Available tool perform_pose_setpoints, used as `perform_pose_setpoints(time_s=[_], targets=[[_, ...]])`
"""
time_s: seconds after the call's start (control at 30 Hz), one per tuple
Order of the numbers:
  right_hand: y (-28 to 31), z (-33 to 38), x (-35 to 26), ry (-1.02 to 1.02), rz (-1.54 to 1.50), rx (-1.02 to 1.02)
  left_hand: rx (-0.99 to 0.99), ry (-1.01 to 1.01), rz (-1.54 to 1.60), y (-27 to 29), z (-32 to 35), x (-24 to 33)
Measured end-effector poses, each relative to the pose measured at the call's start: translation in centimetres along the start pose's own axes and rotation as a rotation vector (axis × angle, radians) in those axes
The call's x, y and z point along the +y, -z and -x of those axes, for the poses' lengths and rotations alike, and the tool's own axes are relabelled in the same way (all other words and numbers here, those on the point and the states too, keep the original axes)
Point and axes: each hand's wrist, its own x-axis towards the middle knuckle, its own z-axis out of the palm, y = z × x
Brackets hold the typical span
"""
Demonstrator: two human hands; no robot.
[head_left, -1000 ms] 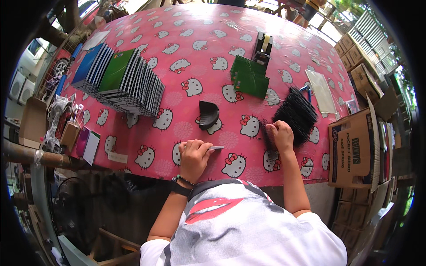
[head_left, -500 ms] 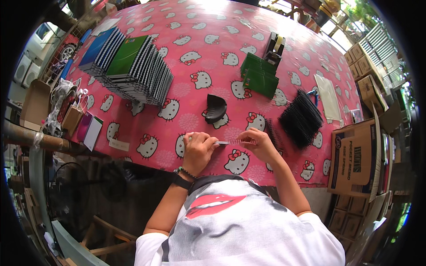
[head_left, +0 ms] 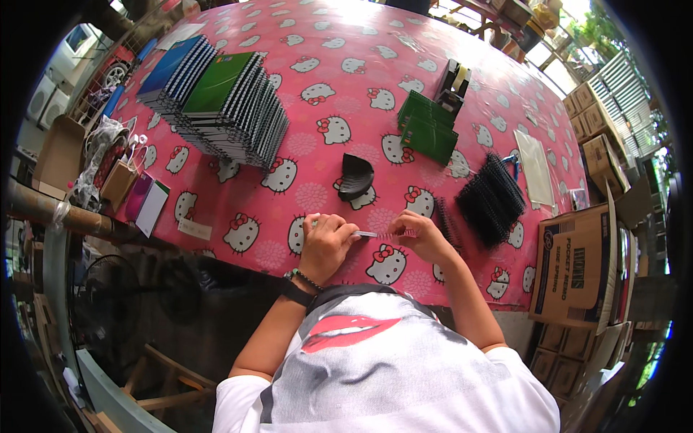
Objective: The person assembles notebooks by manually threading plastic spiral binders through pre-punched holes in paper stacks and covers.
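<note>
My left hand (head_left: 326,242) grips a small stack of white paper strips (head_left: 367,234) at the near edge of the table with a pink cartoon-cat cloth (head_left: 339,79). My right hand (head_left: 420,237) holds a black spiral binding coil (head_left: 401,233) against the end of that strip; the two hands almost touch. A pile of black binding coils (head_left: 491,198) lies just right of my right hand. A curved black stack (head_left: 355,177) sits just beyond my hands.
Fanned rows of spiral notebooks with blue and green covers (head_left: 216,101) fill the left of the table. Green booklets (head_left: 427,128) lie mid-table, a white sheet (head_left: 535,166) at right. Cardboard boxes (head_left: 577,267) stand to the right, a fan (head_left: 108,303) lower left.
My right hand has left the pile of black coils and come left to meet my left hand, bringing a coil to the strip. The view has shifted slightly.
</note>
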Motion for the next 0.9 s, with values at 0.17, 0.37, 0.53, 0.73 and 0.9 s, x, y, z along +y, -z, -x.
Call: perform_pose_setpoints(time_s=[0.17,0.37,0.53,0.73,0.9], targets=[[0.0,-0.5,-0.9,-0.328,-0.042,-0.112,-0.031,0.021,-0.009,0.4,0.0,0.3],[-0.3,-0.2,0.7,-0.111,0.016,-0.191,-0.115,-0.098,0.059,-1.4,0.3,1.0],[1.5,-2.8,1.2,-0.145,0.072,-0.313,-0.153,-0.104,0.097,-1.2,0.5,0.5],[1.1,-10.7,2.3,0.245,0.600,0.040,-0.184,-0.163,0.057,-0.4,0.0,0.9],[-0.1,-13.7,2.1,0.199,0.781,-0.249,-0.135,-0.110,0.080,0.2,-0.4,1.7]])
